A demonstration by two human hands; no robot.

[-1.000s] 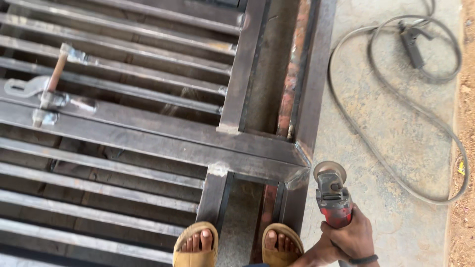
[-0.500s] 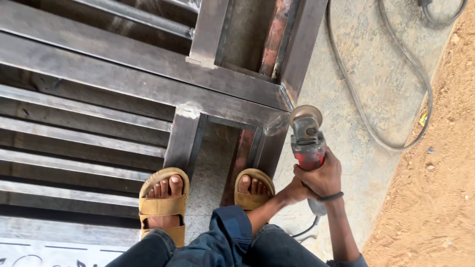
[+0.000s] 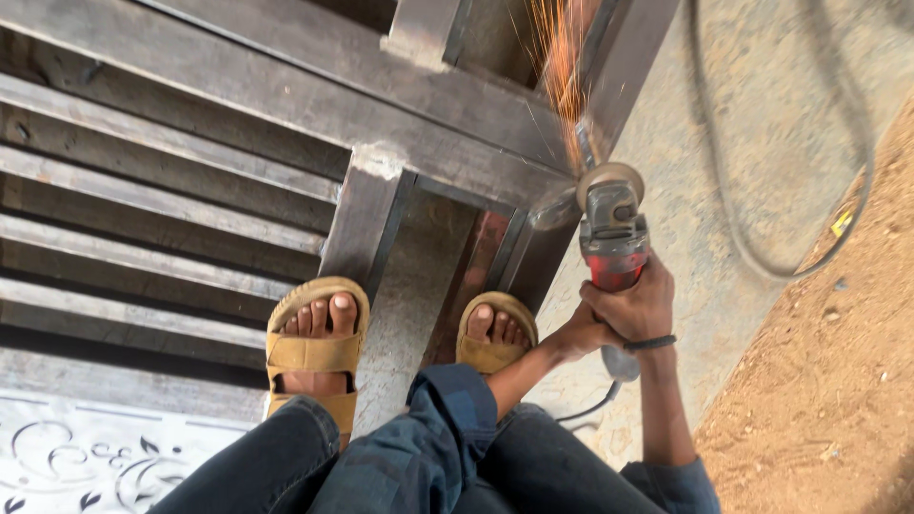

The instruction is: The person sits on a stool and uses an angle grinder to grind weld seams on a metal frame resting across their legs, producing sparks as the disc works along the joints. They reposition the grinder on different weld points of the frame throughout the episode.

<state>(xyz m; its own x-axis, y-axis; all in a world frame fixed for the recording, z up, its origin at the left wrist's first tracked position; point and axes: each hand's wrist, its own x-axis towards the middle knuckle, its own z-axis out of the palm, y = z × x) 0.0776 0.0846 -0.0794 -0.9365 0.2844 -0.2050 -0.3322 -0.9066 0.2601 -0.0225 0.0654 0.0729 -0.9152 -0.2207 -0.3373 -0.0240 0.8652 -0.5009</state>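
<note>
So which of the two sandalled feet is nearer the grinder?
The foot by the frame's corner, just beside the hands; the other foot stands further off. Both hands grip the red angle grinder.

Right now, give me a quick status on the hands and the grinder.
Both hands, right hand and left hand, grip the red angle grinder. Disc on metal frame corner, sparks flying. Power cord lies alongside.

No packages, signs or screens show anywhere in the view. The only thing like a label is a small yellow tag (image 3: 842,223) at about three o'clock, lying on the pale concrete floor (image 3: 762,114) just beside the thin black cable (image 3: 724,205); any marking on it is too small to tell.
</note>
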